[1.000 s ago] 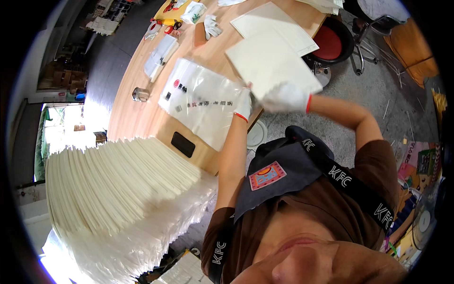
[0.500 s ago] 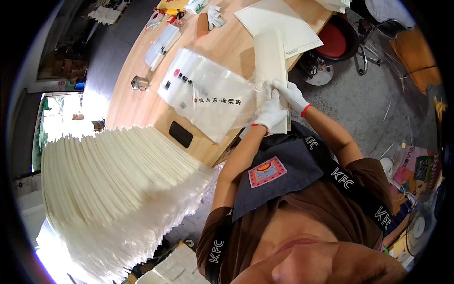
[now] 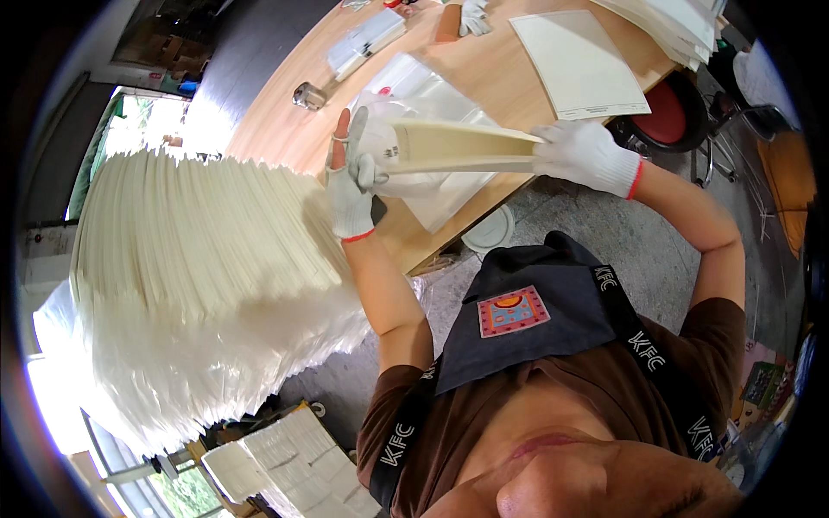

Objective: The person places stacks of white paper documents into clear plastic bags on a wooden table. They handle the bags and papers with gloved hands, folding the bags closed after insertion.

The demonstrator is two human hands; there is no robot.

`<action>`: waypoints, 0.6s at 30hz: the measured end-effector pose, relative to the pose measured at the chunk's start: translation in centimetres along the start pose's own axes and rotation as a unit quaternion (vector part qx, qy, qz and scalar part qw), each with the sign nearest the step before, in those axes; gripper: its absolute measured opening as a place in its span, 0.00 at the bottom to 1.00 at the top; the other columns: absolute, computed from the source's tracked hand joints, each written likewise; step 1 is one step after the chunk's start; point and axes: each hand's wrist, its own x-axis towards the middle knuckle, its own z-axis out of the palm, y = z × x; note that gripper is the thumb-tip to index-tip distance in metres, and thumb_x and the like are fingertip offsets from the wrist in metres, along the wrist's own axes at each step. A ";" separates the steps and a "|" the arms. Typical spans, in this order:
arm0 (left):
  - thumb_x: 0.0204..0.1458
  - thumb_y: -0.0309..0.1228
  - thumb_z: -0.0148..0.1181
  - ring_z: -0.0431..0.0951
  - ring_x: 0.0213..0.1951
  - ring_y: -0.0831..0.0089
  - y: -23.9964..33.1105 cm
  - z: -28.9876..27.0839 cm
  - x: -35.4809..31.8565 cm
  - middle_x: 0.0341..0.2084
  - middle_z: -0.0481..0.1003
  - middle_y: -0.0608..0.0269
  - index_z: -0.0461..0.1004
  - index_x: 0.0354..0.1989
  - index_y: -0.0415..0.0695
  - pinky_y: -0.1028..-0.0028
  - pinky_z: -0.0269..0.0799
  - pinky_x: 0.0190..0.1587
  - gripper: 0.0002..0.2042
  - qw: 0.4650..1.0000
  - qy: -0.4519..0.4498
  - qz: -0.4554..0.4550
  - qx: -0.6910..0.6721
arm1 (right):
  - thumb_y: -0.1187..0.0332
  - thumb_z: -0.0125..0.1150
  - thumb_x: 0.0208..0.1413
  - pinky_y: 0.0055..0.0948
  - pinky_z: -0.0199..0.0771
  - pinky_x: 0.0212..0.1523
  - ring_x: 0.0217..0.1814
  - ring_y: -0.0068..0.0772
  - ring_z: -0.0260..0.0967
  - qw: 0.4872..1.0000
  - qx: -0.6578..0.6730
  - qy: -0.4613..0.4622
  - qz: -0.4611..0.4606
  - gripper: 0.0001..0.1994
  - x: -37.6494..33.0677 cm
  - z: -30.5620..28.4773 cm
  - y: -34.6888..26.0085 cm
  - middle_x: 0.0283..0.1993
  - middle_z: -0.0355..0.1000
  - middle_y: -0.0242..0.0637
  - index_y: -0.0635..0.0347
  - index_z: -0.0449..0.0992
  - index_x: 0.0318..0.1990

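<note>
Looking down over two white-gloved hands working above a long wooden bench (image 3: 285,121).

Left hand (image 3: 352,177) gripping the mouth of a clear plastic bag (image 3: 432,99) at about 11 o'clock from picture centre, fingers closed around its bunched edge. Right hand (image 3: 583,154) at about 1 o'clock, pinching the far end of a cream folded sheet (image 3: 458,147), seen edge-on and running level between both hands. Sheet's left end sitting inside the bag mouth, touching the left hand; rest of the bag lying flat on the bench behind and below the sheet.

Standing at 9 o'clock, just beside the left hand, a tall stack of cream sheets (image 3: 199,233), crowding that side closely. Bench edge running diagonally beneath the hands, with grey floor (image 3: 561,216) opening toward 3 o'clock. Resting on the bench at 12 to 1 o'clock, well apart from the hands, a single flat cream sheet (image 3: 579,65). Beyond the bench edge at 2 o'clock, a red stool (image 3: 669,121). Lying near the bench's far side at 11 o'clock, a small metal object (image 3: 308,95) and packed bags (image 3: 367,39).
</note>
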 end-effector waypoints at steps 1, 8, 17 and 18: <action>0.59 0.37 0.46 0.65 0.22 0.85 -0.3 0.8 -0.7 0.61 0.62 0.62 0.55 0.66 0.50 0.81 0.65 0.25 0.25 0.995 0.008 -0.010 0.095 | 0.62 0.53 0.50 0.33 0.74 0.33 0.35 0.39 0.73 0.999 -0.031 -0.038 0.002 0.05 1.0 0.7 -0.7 0.29 0.69 0.35 0.48 0.73 0.29; 0.54 0.30 0.54 0.75 0.31 0.74 -12.1 7.5 -8.8 0.38 0.76 0.57 0.70 0.51 0.42 0.74 0.71 0.35 0.16 0.873 0.152 0.046 0.462 | 0.52 0.58 0.50 0.35 0.72 0.43 0.41 0.48 0.72 0.868 0.422 -0.150 0.215 0.19 4.5 3.3 -1.2 0.40 0.73 0.53 0.60 0.76 0.39; 0.48 0.18 0.47 0.78 0.27 0.66 -11.1 13.2 -0.9 0.26 0.76 0.55 0.74 0.43 0.46 0.71 0.73 0.34 0.15 0.851 -0.059 0.055 0.520 | 0.71 0.56 0.46 0.38 0.71 0.46 0.50 0.49 0.69 0.944 0.042 -0.242 0.219 0.16 7.0 12.9 -3.1 0.47 0.71 0.51 0.62 0.73 0.45; 0.49 0.18 0.46 0.78 0.28 0.66 -11.1 14.9 -0.4 0.28 0.76 0.54 0.73 0.43 0.45 0.71 0.73 0.36 0.15 0.825 -0.095 -0.014 0.556 | 0.71 0.56 0.46 0.38 0.71 0.46 0.50 0.49 0.69 0.942 0.043 -0.213 0.254 0.16 7.2 13.5 -4.2 0.47 0.71 0.50 0.62 0.73 0.45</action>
